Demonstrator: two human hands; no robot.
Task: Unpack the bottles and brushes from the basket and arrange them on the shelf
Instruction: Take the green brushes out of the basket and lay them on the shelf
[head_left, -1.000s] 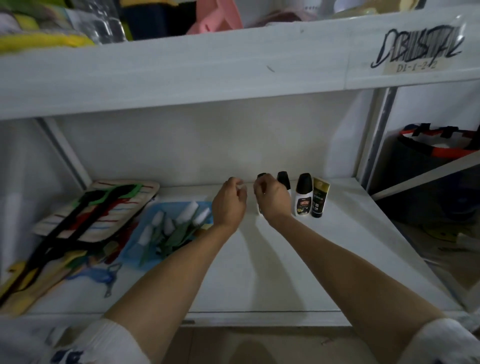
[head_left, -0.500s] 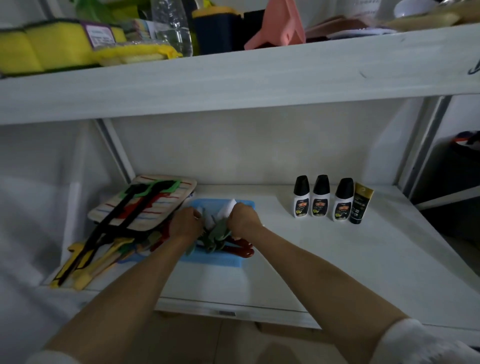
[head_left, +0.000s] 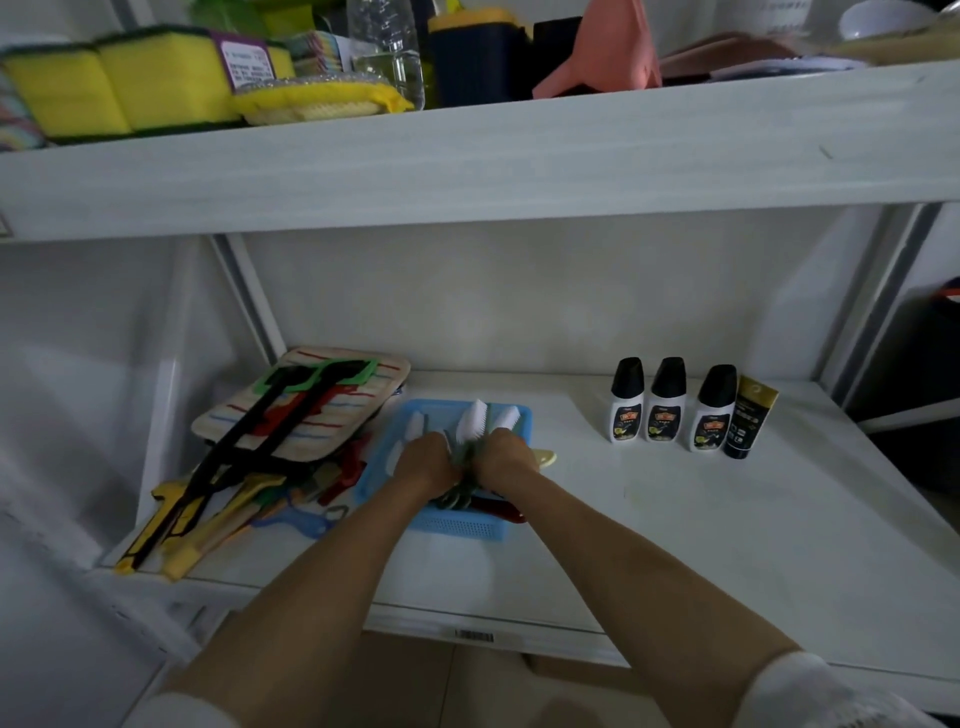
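A blue plastic basket (head_left: 457, 526) sits on the white lower shelf (head_left: 675, 530), left of centre. Several brushes (head_left: 475, 418) with white bristle heads and green handles lie in it. My left hand (head_left: 423, 462) and my right hand (head_left: 501, 457) are side by side inside the basket, both curled round the green handles of the brushes. Three white bottles with black caps (head_left: 666, 400) stand in a row at the back right of the shelf. A black and gold tube (head_left: 748, 423) stands upright at the right end of that row.
Left of the basket lies a pile of striped pads (head_left: 311, 400), long-handled tools and a blue peeler (head_left: 306, 519). The shelf above (head_left: 467, 150) holds yellow sponges (head_left: 114, 83), a clear bottle and a pink item. A metal upright (head_left: 878, 306) bounds the right side.
My hands have left the bottle row and moved left into the basket, where they now grip the brush handles. The view has shifted left and nearer.
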